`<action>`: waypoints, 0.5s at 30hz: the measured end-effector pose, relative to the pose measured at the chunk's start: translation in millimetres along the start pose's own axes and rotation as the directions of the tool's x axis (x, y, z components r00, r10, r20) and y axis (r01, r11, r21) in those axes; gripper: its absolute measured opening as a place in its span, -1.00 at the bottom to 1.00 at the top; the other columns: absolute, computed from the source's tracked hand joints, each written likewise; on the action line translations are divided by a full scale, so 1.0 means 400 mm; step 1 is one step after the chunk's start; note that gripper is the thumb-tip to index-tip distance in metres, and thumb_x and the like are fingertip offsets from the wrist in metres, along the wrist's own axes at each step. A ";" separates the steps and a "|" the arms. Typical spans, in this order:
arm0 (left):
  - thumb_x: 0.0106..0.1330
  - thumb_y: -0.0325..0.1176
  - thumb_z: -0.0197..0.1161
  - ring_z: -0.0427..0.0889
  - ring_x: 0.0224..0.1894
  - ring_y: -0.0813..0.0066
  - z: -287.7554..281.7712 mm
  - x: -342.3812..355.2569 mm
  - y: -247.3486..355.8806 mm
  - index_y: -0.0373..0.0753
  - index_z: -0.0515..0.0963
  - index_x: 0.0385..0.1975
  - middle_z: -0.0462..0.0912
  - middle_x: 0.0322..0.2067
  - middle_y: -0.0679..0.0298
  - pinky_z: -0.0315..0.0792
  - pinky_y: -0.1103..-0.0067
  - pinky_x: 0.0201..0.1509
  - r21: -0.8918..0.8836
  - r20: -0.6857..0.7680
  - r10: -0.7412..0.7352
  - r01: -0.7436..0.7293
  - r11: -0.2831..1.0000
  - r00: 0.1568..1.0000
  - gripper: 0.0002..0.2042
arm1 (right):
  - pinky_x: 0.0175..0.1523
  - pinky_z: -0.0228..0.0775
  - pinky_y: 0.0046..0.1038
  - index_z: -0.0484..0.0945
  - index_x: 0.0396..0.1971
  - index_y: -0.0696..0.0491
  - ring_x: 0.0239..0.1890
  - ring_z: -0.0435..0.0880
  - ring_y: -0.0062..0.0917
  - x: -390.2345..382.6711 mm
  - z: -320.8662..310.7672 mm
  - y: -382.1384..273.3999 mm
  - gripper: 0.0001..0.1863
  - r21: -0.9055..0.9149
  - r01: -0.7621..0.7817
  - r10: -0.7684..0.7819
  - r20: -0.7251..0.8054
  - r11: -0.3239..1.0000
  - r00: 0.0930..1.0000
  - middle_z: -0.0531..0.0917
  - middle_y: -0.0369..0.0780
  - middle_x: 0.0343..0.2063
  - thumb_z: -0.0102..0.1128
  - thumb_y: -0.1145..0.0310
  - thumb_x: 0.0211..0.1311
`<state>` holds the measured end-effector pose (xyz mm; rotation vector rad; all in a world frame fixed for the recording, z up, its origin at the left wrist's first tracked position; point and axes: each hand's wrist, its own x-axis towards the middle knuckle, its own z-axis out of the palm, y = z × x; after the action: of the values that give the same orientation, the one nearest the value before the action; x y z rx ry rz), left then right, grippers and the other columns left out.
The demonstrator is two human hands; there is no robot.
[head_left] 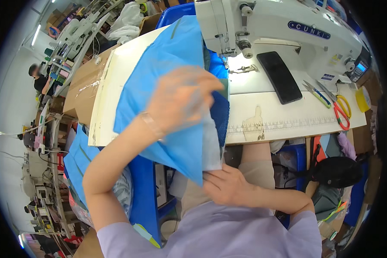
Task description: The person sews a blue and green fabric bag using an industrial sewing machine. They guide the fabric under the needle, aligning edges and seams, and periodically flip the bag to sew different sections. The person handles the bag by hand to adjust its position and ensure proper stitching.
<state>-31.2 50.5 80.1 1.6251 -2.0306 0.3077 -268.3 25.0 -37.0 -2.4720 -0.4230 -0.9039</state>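
A large piece of bright blue fabric (137, 90) lies over the left part of the sewing table and hangs past its front edge. Along its right side show a white layer (210, 146) and a dark navy textured layer (221, 118). My left hand (180, 99) is over the middle of the blue fabric, its fingers smeared by motion. Down at the hanging lower corner, my right hand (228, 185) pinches the layered fabric's edge. The white sewing machine (288, 26) stands beyond, the fabric's far right edge beside its lit needle area (223, 62).
Right of the needle, a black phone (279, 77) lies on the table near thread snips (318, 93), red-and-yellow-handled scissors (340, 109) and yellow tape (363, 99). Cardboard (84, 86) adjoins the table's left side. A blue bin (142, 193) stands below. Another person (41, 81) is far left.
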 end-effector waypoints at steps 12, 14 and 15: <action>-0.03 -0.60 0.33 0.66 -0.01 0.09 0.178 -0.085 -0.064 -0.27 0.62 -0.22 0.66 -0.16 0.17 0.49 0.10 0.24 0.038 -0.026 -0.099 0.100 0.994 0.995 -0.70 | -0.19 0.64 -0.39 0.70 -0.17 0.04 -0.31 0.75 -0.42 0.052 -0.206 0.215 -0.79 0.216 -0.088 0.092 -0.008 0.972 0.996 0.73 -0.24 -0.29 0.36 0.44 0.16; -0.09 -0.58 0.33 0.67 -0.08 0.13 0.171 -0.094 -0.080 -0.23 0.59 -0.28 0.65 -0.23 0.19 0.52 0.11 0.19 0.056 -0.085 -0.044 0.049 0.997 0.995 -0.70 | -0.21 0.64 -0.39 0.69 -0.14 0.12 -0.32 0.75 -0.33 0.106 -0.211 0.333 -0.77 0.172 -0.238 0.242 -0.002 0.956 0.970 0.74 -0.17 -0.28 0.34 0.48 0.19; -0.12 -0.56 0.32 0.66 -0.12 0.17 0.162 -0.104 -0.084 -0.22 0.58 -0.30 0.64 -0.24 0.20 0.53 0.13 0.17 0.090 -0.141 0.009 0.004 0.996 0.990 -0.70 | -0.21 0.65 -0.39 0.68 -0.10 0.17 -0.31 0.76 -0.33 0.138 -0.211 0.362 -0.77 0.249 -0.369 0.369 0.046 0.896 0.928 0.74 -0.14 -0.25 0.29 0.47 0.26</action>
<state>-9.3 45.9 -0.7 1.6058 -1.9372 0.5075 -208.9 -134.5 9.9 -2.2087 -0.0530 -0.6499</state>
